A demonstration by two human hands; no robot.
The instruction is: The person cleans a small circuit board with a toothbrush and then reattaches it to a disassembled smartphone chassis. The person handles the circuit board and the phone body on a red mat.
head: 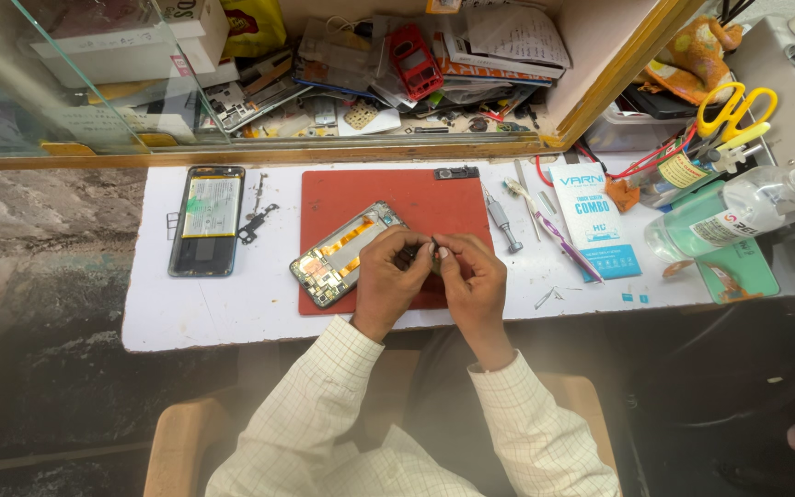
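Observation:
My left hand (388, 276) and my right hand (473, 278) meet over the red work mat (434, 198), fingertips pinched together on a small dark part (432, 248) too tiny to make out. Just left of my left hand lies an opened phone frame (338, 258) with orange flex cables, tilted on the mat's lower left. A second opened phone (206, 219) showing its battery lies flat on the white table, further left, with small loose parts (256, 221) beside it.
A small screwdriver (504, 225), tweezers (528, 202) and a purple tool (565, 241) lie right of the mat, next to a blue packet (595, 221). A clear bottle (738, 213), yellow scissors (733, 109) and a cluttered wooden shelf (388, 69) surround the table.

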